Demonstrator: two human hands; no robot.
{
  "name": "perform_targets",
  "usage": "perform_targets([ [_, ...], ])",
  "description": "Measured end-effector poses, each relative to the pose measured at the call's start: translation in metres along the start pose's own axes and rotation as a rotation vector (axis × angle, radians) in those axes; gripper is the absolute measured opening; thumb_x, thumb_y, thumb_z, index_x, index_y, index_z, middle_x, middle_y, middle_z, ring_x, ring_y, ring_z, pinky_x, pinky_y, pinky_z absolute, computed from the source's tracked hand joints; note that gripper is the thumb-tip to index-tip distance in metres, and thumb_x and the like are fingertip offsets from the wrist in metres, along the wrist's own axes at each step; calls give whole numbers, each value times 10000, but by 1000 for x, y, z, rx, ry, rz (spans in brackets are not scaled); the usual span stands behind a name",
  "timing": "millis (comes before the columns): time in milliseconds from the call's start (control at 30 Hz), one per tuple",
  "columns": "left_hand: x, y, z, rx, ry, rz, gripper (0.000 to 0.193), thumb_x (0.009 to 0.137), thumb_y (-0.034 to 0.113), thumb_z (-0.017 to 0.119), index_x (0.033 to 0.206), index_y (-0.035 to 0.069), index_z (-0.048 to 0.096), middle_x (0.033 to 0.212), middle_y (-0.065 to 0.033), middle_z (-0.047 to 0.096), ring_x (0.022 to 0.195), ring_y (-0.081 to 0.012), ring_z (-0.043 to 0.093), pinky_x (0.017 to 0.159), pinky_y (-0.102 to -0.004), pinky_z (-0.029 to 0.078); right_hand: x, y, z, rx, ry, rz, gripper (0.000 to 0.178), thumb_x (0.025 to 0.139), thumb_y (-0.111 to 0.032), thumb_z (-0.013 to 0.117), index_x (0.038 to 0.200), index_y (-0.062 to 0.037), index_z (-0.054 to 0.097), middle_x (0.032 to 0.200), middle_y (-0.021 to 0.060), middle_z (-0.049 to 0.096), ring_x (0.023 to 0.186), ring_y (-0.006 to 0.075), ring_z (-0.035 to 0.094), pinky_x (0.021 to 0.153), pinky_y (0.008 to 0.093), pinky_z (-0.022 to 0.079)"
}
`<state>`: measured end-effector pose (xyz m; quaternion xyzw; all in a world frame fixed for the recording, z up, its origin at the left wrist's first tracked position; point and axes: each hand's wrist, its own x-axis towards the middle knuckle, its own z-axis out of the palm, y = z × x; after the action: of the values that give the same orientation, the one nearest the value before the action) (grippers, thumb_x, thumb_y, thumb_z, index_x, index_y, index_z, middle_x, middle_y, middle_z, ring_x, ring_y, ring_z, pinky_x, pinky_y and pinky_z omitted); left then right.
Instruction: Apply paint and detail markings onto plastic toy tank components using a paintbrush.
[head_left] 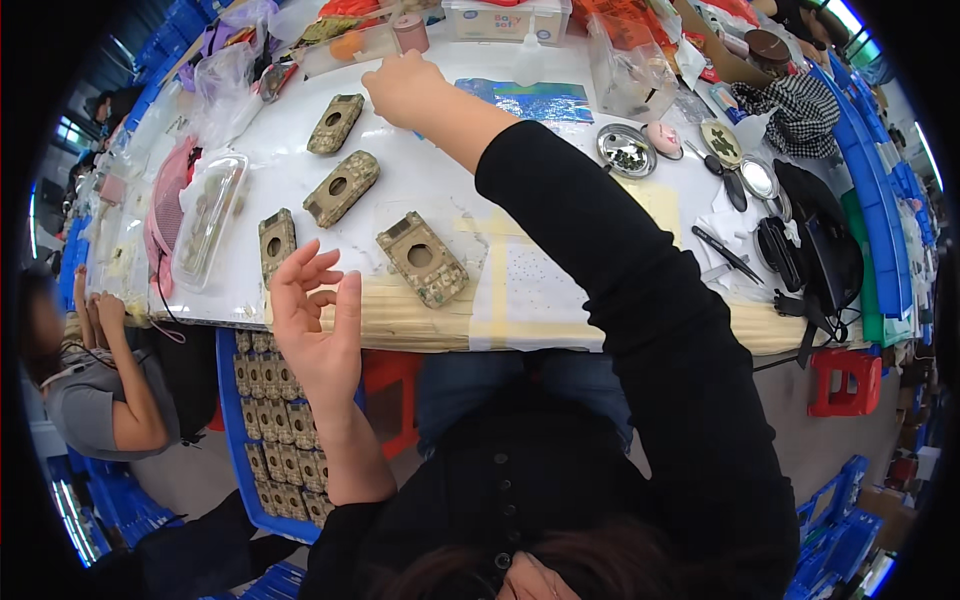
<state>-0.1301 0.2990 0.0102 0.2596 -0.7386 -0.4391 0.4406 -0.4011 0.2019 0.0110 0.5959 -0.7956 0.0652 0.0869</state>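
Head view, looking down at a white-topped bench [420, 180] w/ four camo model-tank hulls, each w/ a round hole: far hull [338, 130], middle hull [350, 178], left hull [277, 232], near-right hull [428, 275]. L hand [322, 345] is raised by the front edge, fingers loosely curled, thumb apart, grip open & holding nothing; fingertips overlap the left hull in view, can't tell if touching. R hand [405, 90] reaches across, just R of the far hull; fingers bent, but how far its grip is open, & what's in it, can't tell.

Risks, as judged: a careless L hand swing could knock the left hull off the edge, maybe onto hulls in the blue crate [230, 400] below, chipping paint. Near-right hull also sits near the edge; a low R forearm might nudge it. Black sleeve [560, 180] near the metal dish [626, 150] could tip it, scattering its green bits.
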Motion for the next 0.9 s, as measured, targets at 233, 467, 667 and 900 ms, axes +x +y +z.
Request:
perform_targets([
  [233,-11,19,-29,-118,-15,378,841,571,381,905,1166,119,371,1280,-241,443,1170,-343,495,963,-451,422,-162,-59,-110,1153,112,-203,482,823,-418,683,1002,-1,525,828,193,621,774,344,624,690,389,483],
  [467,-67,-7,-58,-547,-777,-280,890,506,228,951,1157,125,353,1159,-160,447,1008,-255,546,849,-370,487,-303,-88,-53,1541,-216,-121,445,796,-282,749,1073,-33,505,1001,111,543,925,286,582,775,352,474],
  [667,-122,-44,-74,-521,-795,-947,737,638,159,885,1139,90,348,1150,-99,490,1030,-181,543,863,-321,462,-324,-131,40,1455,-220,-148,400,842,-311,696,1071,-48,499,989,112,525,932,296,568,808,370,455],
  [900,-124,-49,-30,571,-688,-348,470,712,191,771,1054,60,477,996,-158,535,886,-331,591,748,-387,495,-336,-131,140,2088,-706,886,352,1006,-286,441,1255,-50,520,1193,105,576,1089,219,581,911,354,485],
])
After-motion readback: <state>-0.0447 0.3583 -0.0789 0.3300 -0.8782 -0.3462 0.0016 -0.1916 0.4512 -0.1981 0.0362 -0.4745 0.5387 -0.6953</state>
